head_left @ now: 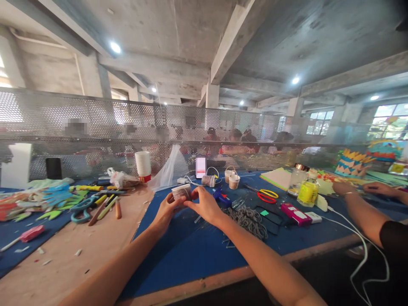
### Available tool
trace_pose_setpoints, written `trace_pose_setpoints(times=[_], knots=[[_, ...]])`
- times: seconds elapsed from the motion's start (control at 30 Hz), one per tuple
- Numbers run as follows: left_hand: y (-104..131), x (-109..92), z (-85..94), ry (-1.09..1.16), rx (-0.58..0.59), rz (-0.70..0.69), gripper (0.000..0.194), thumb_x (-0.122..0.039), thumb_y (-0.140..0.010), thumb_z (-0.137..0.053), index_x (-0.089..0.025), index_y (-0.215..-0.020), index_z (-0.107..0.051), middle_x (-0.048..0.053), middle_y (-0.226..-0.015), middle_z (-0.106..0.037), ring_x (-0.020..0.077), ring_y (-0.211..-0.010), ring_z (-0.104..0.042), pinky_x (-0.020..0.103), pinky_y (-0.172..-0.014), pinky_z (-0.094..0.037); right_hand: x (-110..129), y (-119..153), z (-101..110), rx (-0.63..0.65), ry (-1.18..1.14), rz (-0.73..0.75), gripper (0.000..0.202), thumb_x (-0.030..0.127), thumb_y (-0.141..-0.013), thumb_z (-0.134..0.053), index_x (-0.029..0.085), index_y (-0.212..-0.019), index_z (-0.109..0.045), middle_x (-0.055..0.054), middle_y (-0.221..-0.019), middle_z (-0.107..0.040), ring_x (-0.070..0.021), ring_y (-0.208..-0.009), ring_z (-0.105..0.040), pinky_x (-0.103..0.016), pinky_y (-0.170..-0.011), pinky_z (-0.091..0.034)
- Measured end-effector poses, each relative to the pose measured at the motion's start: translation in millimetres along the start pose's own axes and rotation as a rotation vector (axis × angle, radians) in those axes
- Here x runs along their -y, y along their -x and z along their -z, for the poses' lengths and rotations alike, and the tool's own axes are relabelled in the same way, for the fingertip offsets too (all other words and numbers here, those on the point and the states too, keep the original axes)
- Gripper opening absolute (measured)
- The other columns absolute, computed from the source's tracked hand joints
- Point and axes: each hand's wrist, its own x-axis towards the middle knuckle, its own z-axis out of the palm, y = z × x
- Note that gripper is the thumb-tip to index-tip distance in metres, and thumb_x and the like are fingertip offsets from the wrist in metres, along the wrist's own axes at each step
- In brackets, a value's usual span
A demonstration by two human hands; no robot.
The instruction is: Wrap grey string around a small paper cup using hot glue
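In the head view, the left hand [170,208] has its fingers clamped on a small wrapped cup [181,193] above the blue counter [188,263]. The right hand's [206,206] fingers bend close beside it; I can't tell what they pinch. A clear jar [307,192] looks yellow inside.

Perforated metal partition [57,111], 1 yellow bottle [307,192] beside 1 jar [295,182]

There is one held cup [179,192], two handled buckets [234,182] and one glue gun [219,196].
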Motion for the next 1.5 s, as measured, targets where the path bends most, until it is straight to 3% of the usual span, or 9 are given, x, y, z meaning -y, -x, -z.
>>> trace_pose_setpoints(times=[0.23, 0.47, 0.83, 1.5], knots=[[-3, 5, -0.3, -0.014, -0.003, 0.007, 0.060, -0.042, -0.067, -0.095, -0.016, -0.116, -0.071, 0.013, -0.113, -0.080, 0.0316, -0.105, -0.076, 0.042, -0.097, -0.057, -16, 2, -2, 0.005, -0.230, -0.059, 0.020, 0.029, -0.086, -0.081, 0.018, -0.092, -0.065, -0.003, -0.091, -0.073, -0.0184, -0.087, -0.070, -0.032, -0.086, -0.054], [1, 3, -3.2, -0.046, 0.042, -0.001, 0.066, -0.044, -0.068, -0.094, -0.017, -0.124, -0.069, 0.013, -0.119, -0.079, 0.0309, -0.109, -0.075, 0.042, -0.098, -0.057, -18, 2, 2, -0.033, -0.276, -0.027, 0.007, 0.025, -0.087, -0.071, 0.021, -0.086, -0.065, -0.002, -0.091, -0.073, -0.0198, -0.090, -0.070, -0.033, -0.091, -0.054], [3, -2, -7.4, -0.002, 0.063, 0.035, 0.068, -0.043, -0.064, -0.095, -0.015, -0.121, -0.072, 0.015, -0.119, -0.080, 0.0345, -0.110, -0.075, 0.046, -0.099, -0.057, -23, 2, 6, -0.091, -0.402, -0.075, 0.017, 0.040, -0.090, -0.061, 0.023, -0.088, -0.060, -0.001, -0.089, -0.071, -0.0210, -0.089, -0.069, -0.035, -0.090, -0.053], [7, -7, -8.6, -0.008, 0.145, 0.049, 0.067, -0.041, -0.069, -0.092, -0.016, -0.128, -0.073, 0.016, -0.125, -0.079, 0.0374, -0.119, -0.072, 0.047, -0.100, -0.055, -30, -2, 6, -0.102, -0.548, -0.106, 0.019, 0.042, -0.092, -0.061, 0.025, -0.088, -0.055, 0.001, -0.077, -0.068, -0.0216, -0.078, -0.074, -0.034, -0.082, -0.055]])
